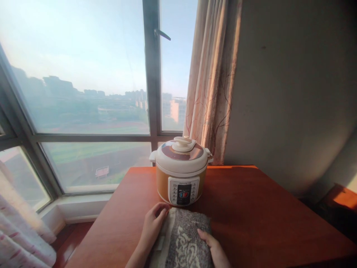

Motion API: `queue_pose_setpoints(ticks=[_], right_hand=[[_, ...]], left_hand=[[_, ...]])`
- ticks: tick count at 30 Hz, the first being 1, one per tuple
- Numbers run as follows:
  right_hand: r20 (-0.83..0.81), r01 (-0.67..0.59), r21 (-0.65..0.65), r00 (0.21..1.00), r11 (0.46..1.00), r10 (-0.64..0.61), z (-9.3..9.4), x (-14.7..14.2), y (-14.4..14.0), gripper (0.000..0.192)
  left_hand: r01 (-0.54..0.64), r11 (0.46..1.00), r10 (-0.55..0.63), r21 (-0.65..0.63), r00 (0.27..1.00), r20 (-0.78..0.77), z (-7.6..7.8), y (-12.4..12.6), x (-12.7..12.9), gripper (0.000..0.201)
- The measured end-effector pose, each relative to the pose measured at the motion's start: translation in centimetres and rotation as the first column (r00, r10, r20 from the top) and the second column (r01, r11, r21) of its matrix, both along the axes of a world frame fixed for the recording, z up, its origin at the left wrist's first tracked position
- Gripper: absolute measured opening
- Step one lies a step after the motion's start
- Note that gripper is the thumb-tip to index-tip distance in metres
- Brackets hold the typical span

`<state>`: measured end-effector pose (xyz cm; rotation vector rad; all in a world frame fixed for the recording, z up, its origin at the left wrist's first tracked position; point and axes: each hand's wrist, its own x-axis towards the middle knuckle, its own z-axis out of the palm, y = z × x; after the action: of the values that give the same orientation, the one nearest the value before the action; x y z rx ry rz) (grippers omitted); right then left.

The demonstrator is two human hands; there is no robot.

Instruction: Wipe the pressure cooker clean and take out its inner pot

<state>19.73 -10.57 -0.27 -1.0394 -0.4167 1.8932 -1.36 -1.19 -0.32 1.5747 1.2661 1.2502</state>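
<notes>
A folded grey towel point(189, 238) with a cream leaf-like pattern and a pale border lies at the table's near side, its lower end cut off by the frame. At its far left corner, my left hand point(154, 220) is closed, with curled fingers on the pale edge. My right hand point(210, 242) grips the right edge, the thumb on top and the other fingers mostly hidden. Just beyond the towel stands an electric pressure cooker point(182, 171), white and gold, with its lid on and its control panel facing me.
The reddish-brown wooden table point(251, 216) extends to both sides of the cooker. Behind it are a large window point(92, 111) and a patterned curtain point(209, 82), beside a grey wall point(279, 93). Another light curtain point(25, 230) hangs at the lower left.
</notes>
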Motion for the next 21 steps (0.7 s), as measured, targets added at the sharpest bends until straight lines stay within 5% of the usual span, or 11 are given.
queue_pose_setpoints(ticks=[4, 7, 10, 13, 15, 17, 19, 21], right_hand=[[-0.037, 0.001, -0.089, 0.999, 0.996, -0.005, 4.4, 4.3, -0.4, 0.062], [0.038, 0.234, 0.013, 0.971, 0.972, -0.235, 7.8, 8.2, 0.0, 0.061], [0.134, 0.479, 0.257, 0.842, 0.839, -0.522, 11.4, 10.5, 2.0, 0.066], [0.212, 0.5, 0.558, 0.686, 0.662, -0.696, 14.9, 10.3, 5.9, 0.07], [0.336, 0.301, 0.771, 0.556, 0.561, -0.76, 16.9, 8.8, 9.1, 0.064], [0.447, -0.033, 0.88, 0.392, 0.473, -0.804, 18.3, 6.6, 12.2, 0.054], [0.562, -0.323, 0.813, 0.217, 0.484, -0.799, 18.8, 4.3, 14.6, 0.048], [0.622, -0.454, 0.704, 0.022, 0.547, -0.783, 18.6, 2.6, 16.1, 0.045]], left_hand=[[-0.006, 1.0, 0.006, 0.01, 1.0, 0.007, -0.4, 0.0, 0.1, 0.03], [0.001, 1.0, -0.001, 0.013, 1.0, -0.006, -0.6, 0.0, 0.1, 0.029], [0.006, 0.999, -0.004, 0.035, 0.999, -0.051, -0.6, -0.1, 0.2, 0.026], [0.017, 0.999, -0.013, 0.044, 0.996, -0.091, -0.5, -0.2, 0.4, 0.026], [0.025, 0.998, -0.018, 0.05, 0.993, -0.12, -0.5, -0.3, 0.4, 0.025], [0.029, 0.998, -0.021, 0.056, 0.988, -0.151, -0.4, -0.4, 0.5, 0.024], [0.028, 0.998, -0.017, 0.058, 0.985, -0.17, -0.4, -0.5, 0.5, 0.022], [0.025, 0.998, -0.014, 0.058, 0.986, -0.169, -0.4, -0.6, 0.4, 0.022]])
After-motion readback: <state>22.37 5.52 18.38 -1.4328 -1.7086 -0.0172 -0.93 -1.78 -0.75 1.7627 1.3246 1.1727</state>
